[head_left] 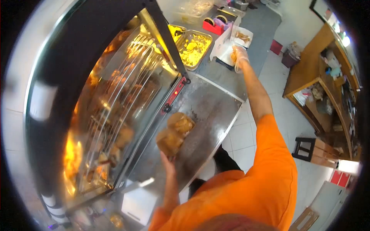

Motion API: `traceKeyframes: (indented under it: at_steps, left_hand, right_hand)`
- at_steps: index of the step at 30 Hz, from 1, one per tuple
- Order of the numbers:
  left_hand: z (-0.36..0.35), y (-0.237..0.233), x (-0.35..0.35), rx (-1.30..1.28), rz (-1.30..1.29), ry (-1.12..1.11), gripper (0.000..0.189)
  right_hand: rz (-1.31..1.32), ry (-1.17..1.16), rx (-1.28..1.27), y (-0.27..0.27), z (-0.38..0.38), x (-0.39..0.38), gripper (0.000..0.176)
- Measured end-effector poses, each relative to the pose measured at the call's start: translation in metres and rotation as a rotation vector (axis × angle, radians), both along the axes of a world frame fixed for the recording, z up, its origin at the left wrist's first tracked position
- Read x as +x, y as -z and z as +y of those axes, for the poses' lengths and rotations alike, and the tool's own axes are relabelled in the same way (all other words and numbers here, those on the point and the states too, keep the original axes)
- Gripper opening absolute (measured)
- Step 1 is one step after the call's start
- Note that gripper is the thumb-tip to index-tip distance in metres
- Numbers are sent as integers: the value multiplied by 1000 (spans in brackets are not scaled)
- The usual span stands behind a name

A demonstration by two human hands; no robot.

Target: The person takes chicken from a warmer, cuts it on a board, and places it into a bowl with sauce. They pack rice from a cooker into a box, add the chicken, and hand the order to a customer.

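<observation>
- Heated cabinet [115,100]: curved glass, wire racks.
- Surface [216,111]: flat brushed steel, beside the cabinet.
- White box [221,48]: card, lid open, far end.
- Left hand [168,159]: arm bent, against two browned lumps [175,133] on the steel; grip cannot be told.
- Right hand [239,57]: clear glove, arm outstretched, fingers closed round a fried piece [233,56] over the box.

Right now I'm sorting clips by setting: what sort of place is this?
Likely a rotisserie takeaway kitchen: a glass-fronted rotisserie oven holding browned meat, metal trays of yellow food on the steel counter, and the gloved right hand at a white food box.
</observation>
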State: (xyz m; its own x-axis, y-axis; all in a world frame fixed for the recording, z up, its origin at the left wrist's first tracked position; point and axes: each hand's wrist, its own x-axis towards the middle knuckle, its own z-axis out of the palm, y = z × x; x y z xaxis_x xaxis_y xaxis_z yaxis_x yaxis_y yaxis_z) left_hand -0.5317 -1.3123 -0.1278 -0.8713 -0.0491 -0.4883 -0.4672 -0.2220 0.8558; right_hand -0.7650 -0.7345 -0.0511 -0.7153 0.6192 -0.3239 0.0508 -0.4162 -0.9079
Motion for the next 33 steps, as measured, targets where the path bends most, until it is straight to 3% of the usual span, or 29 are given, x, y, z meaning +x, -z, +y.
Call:
traceKeyframes:
  at_steps: [2, 3, 5, 6, 8, 9, 10, 11, 13, 15, 17, 18, 19, 21, 22, 24, 26, 28, 30, 33]
  left_hand:
    - [20, 5, -5, 33, -70, -101, 76]
    - [30, -2, -5, -54, -73, -117, 78]
    - [45, -16, -9, -154, -72, -132, 81]
    - [57, -24, -13, -168, -104, -122, 79]
    - [75, -30, -18, -182, -139, -110, 78]
    - [87, -27, -24, -121, -138, -81, 77]
    - [98, -28, -30, -60, -140, -53, 77]
    - [111, -37, -34, -57, -145, -58, 77]
    - [140, -59, -49, 25, -120, -31, 75]
    - [155, -59, -58, 8, -130, -26, 75]
    - [164, -55, -55, -10, -103, -91, 72]
    - [157, -51, -50, -38, -80, -123, 69]
    - [144, -35, -43, -22, -55, -252, 69]
    - [119, -1, -20, -165, 101, -85, 60]
    - [105, -4, -8, -145, 112, -212, 60]
    - [66, -12, 27, -234, 54, -87, 51]
    - [32, -36, 61, -50, 55, -285, 48]
    - [-20, -29, 97, -34, 76, -315, 47]
    - [-66, -31, 135, -45, 83, -301, 47]
    - [-134, -62, 189, -74, 27, -468, 47]
  right_hand:
    - [-362, 46, 582, 49, 56, -50, 35]
    - [-359, 27, 571, 113, 105, -83, 35]
    - [-405, 119, 1116, 224, 144, -154, 29]
    - [-404, 117, 1105, 187, 142, -106, 29]
    - [-465, -448, 1067, 71, 98, -55, 37]
    - [-265, -161, 398, 149, 146, -84, 40]
    - [-263, -164, 402, 100, 111, -28, 40]
    - [44, 347, 92, 25, 56, 3, 37]
    - [54, 423, 96, 1, 15, 61, 36]
    - [83, 318, 38, 9, -24, 114, 32]
    - [-43, -27, 285, 25, -65, 159, 28]
    - [-12, -99, 307, 1, -107, 172, 30]
    - [0, -213, 278, 16, -133, 176, 30]
    - [-25, -497, 264, -32, -215, 182, 22]
    - [-35, -672, 289, -49, -251, 185, 18]
    - [313, -954, 712, -63, -323, 189, 12]
    - [598, -1339, 855, -130, -388, 188, 13]
    - [933, -1312, 1226, -179, -460, 184, 14]
    - [1343, -1196, 1213, -213, -532, 180, 16]
    - [1469, -992, 1538, -258, -628, 174, 25]
